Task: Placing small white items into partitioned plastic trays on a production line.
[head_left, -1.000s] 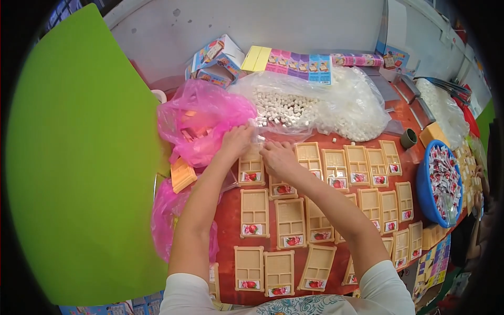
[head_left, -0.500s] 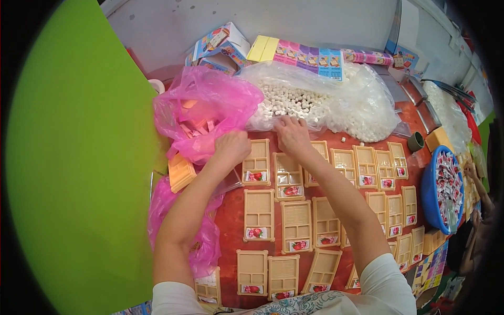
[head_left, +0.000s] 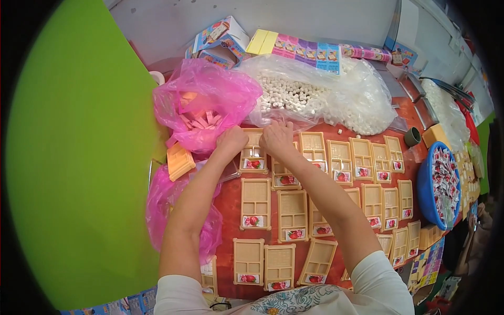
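My left hand (head_left: 232, 140) is closed at the left side of a beige compartment tray (head_left: 254, 152), right by the pink plastic bag (head_left: 231, 92). At the tray's upper right edge my right hand (head_left: 277, 139) is curled, with its knuckles up, just below the clear bag of white cubes (head_left: 291, 94). Whatever the fingers of either hand hold is hidden. A small packet with a red strawberry picture (head_left: 254, 164) lies in the tray's lowest compartment. Pink sticks (head_left: 205, 121) show in the pink bag's mouth.
Rows of similar trays (head_left: 255, 202) with packets cover the red table (head_left: 227, 210). A stack of orange-beige trays (head_left: 179, 161) stands left, beside a green panel (head_left: 84, 157). On the right are a blue basin (head_left: 426, 191) of packets and a dark cup (head_left: 412, 137). Another person's arm shows far right.
My right hand has moved left, from below the clear bag to the tray's upper right edge, closer to my left hand. The view has shifted slightly, and more pink sticks show.
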A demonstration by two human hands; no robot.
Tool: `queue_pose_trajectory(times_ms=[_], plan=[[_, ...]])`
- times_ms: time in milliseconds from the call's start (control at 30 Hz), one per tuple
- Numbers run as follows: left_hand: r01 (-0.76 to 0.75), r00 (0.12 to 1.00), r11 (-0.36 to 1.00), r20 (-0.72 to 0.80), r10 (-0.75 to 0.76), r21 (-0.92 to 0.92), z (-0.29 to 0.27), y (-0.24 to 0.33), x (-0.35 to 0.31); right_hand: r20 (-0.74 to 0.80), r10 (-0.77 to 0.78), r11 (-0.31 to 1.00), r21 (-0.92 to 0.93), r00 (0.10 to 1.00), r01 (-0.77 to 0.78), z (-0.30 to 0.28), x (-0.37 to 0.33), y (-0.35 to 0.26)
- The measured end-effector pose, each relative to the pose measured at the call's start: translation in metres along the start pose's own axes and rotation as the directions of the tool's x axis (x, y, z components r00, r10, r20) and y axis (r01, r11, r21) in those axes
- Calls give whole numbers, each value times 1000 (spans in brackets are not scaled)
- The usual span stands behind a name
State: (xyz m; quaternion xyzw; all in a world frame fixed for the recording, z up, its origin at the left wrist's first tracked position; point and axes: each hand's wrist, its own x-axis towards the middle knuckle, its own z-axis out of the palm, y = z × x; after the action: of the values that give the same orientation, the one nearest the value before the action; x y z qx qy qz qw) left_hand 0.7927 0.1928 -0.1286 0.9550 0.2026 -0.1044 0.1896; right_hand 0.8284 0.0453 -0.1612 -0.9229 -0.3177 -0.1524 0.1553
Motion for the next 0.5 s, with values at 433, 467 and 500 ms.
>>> queue_pose_trajectory(times_ms=[433, 467, 500], plan=[[-268, 963, 963, -9, 268, -37, 1, -18, 5, 101, 287, 851, 429, 952, -302, -12, 8, -3], [-234, 972, 966, 12, 237, -113, 1, -17, 2, 75, 310, 840, 445, 948, -310, -15, 8, -5], [-238, 971, 965, 4, 240, -113, 9, -22, 2, 67, 308, 843, 444, 949, -304, -18, 7, -7]])
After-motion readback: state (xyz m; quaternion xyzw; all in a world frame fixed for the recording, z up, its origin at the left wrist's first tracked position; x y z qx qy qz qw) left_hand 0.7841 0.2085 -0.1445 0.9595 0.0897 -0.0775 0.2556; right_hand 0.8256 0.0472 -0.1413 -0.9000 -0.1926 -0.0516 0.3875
